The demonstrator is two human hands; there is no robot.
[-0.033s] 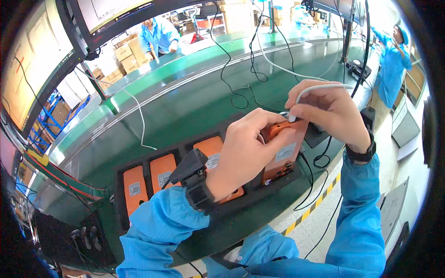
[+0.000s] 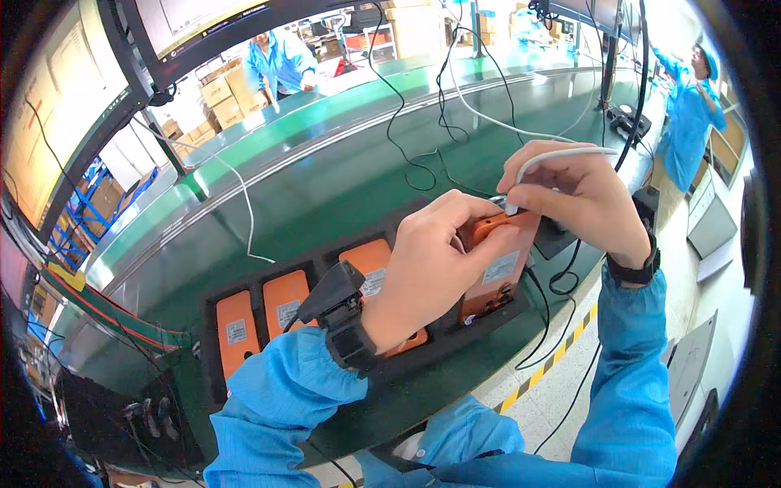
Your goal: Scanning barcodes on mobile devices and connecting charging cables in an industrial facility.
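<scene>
My left hand (image 2: 435, 260) is closed round the upper end of an orange box-shaped device (image 2: 498, 268), which stands tilted up at the right end of a black foam tray (image 2: 254, 281). Between the thumb and fingers of my right hand (image 2: 579, 193) is a white cable plug (image 2: 511, 208), pressed against the device's top edge. Whether it sits in a socket I cannot tell. Its white cable (image 2: 561, 152) loops over that hand. More orange devices with white labels (image 2: 236, 325) lie in the tray to the left, one partly hidden by my left forearm.
A green workbench (image 2: 325, 195) carries loose black cables (image 2: 416, 167) and a white cable end (image 2: 254, 236). Monitors (image 2: 199, 28) overhang the far left. Black leads run off the bench's right edge (image 2: 537, 317). Co-workers in blue (image 2: 281, 61) stand beyond the bench and at right (image 2: 691, 122).
My right hand has shifted very slightly, and the plug sits a touch lower against the device. My left hand has not moved. The co-worker at right has moved an arm.
</scene>
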